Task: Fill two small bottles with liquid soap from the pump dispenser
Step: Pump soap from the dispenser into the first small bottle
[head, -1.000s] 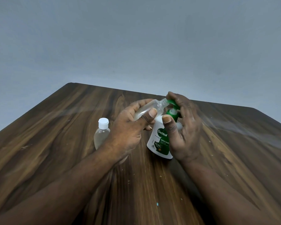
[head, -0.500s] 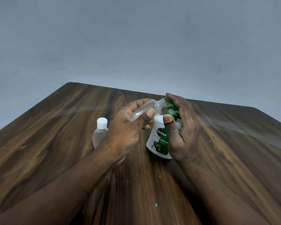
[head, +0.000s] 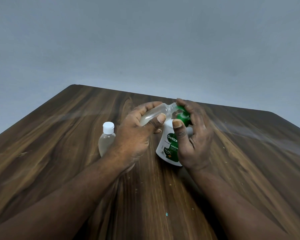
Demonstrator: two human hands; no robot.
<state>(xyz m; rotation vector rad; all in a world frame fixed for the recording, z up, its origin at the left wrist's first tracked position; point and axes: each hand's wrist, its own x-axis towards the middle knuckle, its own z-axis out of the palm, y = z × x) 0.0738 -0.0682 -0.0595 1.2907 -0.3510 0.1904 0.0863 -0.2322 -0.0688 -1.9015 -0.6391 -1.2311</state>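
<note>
Gripping an uncapped small bottle [head: 155, 113] tilted sideways, left hand [head: 135, 134] wrapped round it, bottle neck touching the green pump head [head: 182, 116], right hand [head: 195, 135] clasping the white pump dispenser [head: 167, 148], fingers over the pump, capped bottle [head: 106, 142] upright just left, all on wooden table [head: 59, 153].

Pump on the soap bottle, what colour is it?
The pump is green, clearest in the head view.

2 small bottles [head: 106, 142] [head: 156, 113], 1 pump dispenser [head: 168, 148], 2 hands [head: 135, 135] [head: 195, 135].
</note>
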